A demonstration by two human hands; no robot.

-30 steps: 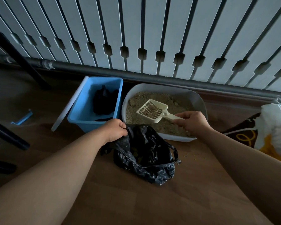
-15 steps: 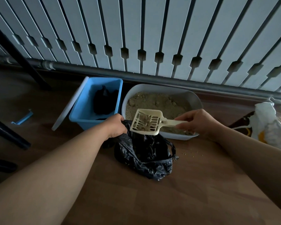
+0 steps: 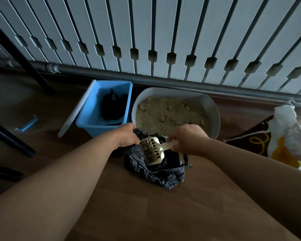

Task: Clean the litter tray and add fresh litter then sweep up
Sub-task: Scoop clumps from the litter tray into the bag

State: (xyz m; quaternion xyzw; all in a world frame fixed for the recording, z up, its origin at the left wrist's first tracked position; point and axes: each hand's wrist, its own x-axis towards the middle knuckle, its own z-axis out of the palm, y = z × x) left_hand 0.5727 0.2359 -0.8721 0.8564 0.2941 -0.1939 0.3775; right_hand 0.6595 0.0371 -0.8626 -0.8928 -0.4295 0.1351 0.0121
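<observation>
1. The litter tray [image 3: 215,110], a pale oval tub, stands on the wooden floor [image 3: 146,206] at about 1 o'clock from the middle of the view. It holds lumpy, sand-coloured litter [image 3: 167,113].
2. At 6 o'clock of the tray, a cream slotted litter scoop [image 3: 152,151] is tilted blade-down into the mouth of a black bin bag [image 3: 163,173]. Brownish clumps lie on its slots.
3. The right hand [image 3: 187,138] is at 3 o'clock of the blade, its fingers curled round the scoop's handle.
4. The left hand [image 3: 127,136] is at 9 o'clock of the scoop, its fingers closed on the bag's rim and holding that edge up.
5. The bag lies crumpled on the floor just in front of the tray. Whether the two touch cannot be told.
6. A few spilled grains [image 3: 198,160] dot the floor at 3 o'clock of the bag.
7. A blue bin [image 3: 87,120] stands just beside the tray at its 9 o'clock, with a dark bag [image 3: 113,105] inside. A white lid [image 3: 73,115] leans on the bin's left side.
8. Well apart, farther toward 9 o'clock, a small blue clip [image 3: 27,123] lies on the floor.
9. At 3 o'clock of the tray sits a brown and yellow sack [image 3: 250,143], with a white plastic bag [image 3: 288,129] against it.
10. Behind everything, at 12 o'clock, a grey pipe [image 3: 163,82] runs under a white slatted radiator cover [image 3: 146,32].
</observation>
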